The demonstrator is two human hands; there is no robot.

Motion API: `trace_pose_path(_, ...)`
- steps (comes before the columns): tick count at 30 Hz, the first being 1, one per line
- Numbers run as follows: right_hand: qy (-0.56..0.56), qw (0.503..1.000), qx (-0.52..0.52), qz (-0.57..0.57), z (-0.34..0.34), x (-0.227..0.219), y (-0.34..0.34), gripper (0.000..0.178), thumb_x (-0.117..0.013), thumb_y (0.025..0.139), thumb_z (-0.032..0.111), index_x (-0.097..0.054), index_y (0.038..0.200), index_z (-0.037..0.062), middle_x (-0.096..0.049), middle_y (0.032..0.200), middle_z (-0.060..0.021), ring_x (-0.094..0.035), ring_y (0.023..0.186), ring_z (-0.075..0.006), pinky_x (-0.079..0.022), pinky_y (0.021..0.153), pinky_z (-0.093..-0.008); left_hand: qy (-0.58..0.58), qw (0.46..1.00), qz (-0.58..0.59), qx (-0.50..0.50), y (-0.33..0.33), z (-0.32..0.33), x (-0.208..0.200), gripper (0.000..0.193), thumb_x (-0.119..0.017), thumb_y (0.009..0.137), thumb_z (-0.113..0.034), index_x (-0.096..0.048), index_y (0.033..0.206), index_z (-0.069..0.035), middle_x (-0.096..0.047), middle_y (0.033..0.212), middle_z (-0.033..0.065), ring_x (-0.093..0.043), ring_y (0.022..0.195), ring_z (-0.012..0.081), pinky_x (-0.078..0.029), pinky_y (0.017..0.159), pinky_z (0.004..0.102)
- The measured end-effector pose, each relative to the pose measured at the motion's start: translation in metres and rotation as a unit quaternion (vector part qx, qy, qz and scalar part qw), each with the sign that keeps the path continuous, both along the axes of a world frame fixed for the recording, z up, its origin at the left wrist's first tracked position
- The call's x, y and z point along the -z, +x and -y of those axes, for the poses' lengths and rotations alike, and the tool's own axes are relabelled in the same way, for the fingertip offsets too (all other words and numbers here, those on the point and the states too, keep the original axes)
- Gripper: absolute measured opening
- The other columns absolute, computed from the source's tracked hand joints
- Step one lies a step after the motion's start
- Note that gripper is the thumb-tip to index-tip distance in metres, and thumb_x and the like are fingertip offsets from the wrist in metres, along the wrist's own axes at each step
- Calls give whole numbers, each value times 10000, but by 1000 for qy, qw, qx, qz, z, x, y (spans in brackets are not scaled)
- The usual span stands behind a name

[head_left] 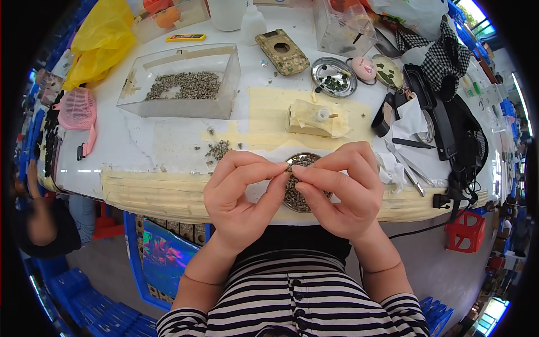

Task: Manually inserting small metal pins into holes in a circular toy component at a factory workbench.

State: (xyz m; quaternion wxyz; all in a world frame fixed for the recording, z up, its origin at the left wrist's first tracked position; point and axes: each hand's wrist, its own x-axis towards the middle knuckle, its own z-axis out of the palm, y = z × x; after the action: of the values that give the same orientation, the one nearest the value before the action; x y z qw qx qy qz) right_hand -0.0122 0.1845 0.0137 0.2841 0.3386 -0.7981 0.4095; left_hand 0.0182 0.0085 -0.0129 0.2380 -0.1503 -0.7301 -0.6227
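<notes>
My left hand (pixel 240 194) and my right hand (pixel 343 194) meet over the near edge of the table, thumbs and index fingers pinched together. Between the fingertips is a tiny grey-brown piece (pixel 289 168), mostly covered and too small to identify. Right beneath sits a round metal dish (pixel 304 154) full of similar small pieces, partly hidden by my hands. More loose pieces (pixel 218 150) lie left of the dish. Beyond my hands stands a block wrapped in masking tape (pixel 303 124) with a white, nozzle-like bit on top.
A clear plastic box (pixel 185 108) of small pieces stands far left. Behind are a camouflage vehicle-shaped shell (pixel 282 51) and a metal dish of dark green pieces (pixel 352 84). Tweezers (pixel 414 178) and black straps (pixel 443 126) lie right; a pink mesh scoop (pixel 77 109) lies left.
</notes>
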Motion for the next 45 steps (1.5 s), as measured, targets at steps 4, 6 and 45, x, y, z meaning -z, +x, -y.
trace_pose_path(4,2,1000,-2,-1,1,2,0,365,-829,634,52,-777,993,92,-644,831,3,-536,749,-204,-447,644,-309,-7,1000,-1,-2,0,0,-1,228,-709,799,141,-705,991,16,-600,970,74,-574,890,145,-460,777,239)
trace_pose_path(6,2,1000,2,-4,1,2,0,364,-826,639,67,-779,999,100,-643,834,9,-530,748,-201,-440,648,-300,-5,1000,-4,-12,0,-1,-1,222,-733,788,114,-717,980,4,-622,943,74,-593,855,153,-471,749,247)
trace_pose_path(45,-108,968,-108,201,-4,-1,-1,141,-778,796,49,-774,936,41,-679,790,-46,-584,721,-190,-460,651,-299,13,998,-51,23,-5,1,-2,258,-779,769,73,-758,992,-54,-648,893,64,-599,775,151,-469,668,254)
